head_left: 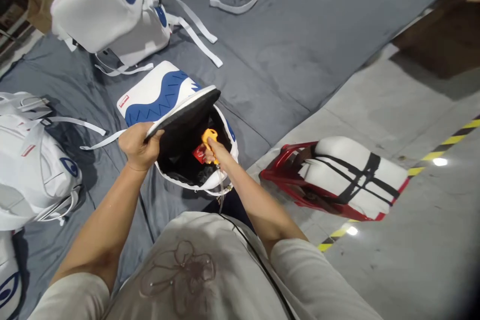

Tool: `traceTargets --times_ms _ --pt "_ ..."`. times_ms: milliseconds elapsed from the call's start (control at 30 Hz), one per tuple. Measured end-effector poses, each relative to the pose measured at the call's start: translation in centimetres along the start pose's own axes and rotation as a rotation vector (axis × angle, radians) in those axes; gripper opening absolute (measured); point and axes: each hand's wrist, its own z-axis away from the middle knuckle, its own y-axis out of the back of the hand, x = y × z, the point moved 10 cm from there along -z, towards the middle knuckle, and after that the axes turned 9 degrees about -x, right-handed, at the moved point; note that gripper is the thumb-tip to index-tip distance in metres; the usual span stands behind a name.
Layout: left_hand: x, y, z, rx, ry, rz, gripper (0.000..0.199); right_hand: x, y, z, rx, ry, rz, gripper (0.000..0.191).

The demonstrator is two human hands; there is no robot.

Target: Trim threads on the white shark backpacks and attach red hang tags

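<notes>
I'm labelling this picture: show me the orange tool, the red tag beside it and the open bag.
Orange tool (209,134), head view: its upper end.
Red tag (198,154), head view: its face.
Open bag (173,147), head view: its dark lining.

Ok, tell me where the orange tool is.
In the head view, the orange tool is in the right hand, toward the right of the open white bag's mouth, beside a red tag.

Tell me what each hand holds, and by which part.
Left hand: the bag flap, by its edge. Right hand: an orange tool, around its middle.
</notes>
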Motion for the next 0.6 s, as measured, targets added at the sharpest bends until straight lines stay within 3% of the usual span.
traceTargets --times_ms 167,300,367,500,600 --pt "-1.7 0.7 -0.9 0.064 0.082 0.024 0.039 1.4 -1.0 1.1 -0.157 -0.113 0.004 0.041" --pt "-2.4 1.8 -1.1 0.134 0.073 0.000 0.035 4.2 -1.5 3.2 -0.363 -0.482 0.385 0.029" --pt "-2.8 1.9 -1.0 0.149 0.083 -0.034 0.035 3.7 -0.5 3.3 -0.292 -0.500 0.424 0.027" --pt "-3.9 0.8 -1.2 0.110 0.153 -0.035 0.038 -0.5 1.7 2.7 0.062 -0.178 0.207 0.035" --pt "-3.5 0.3 -0.5 0.050 0.228 -0.001 0.033 0.0 0.0 3.2 -0.050 -0.378 0.509 0.030"
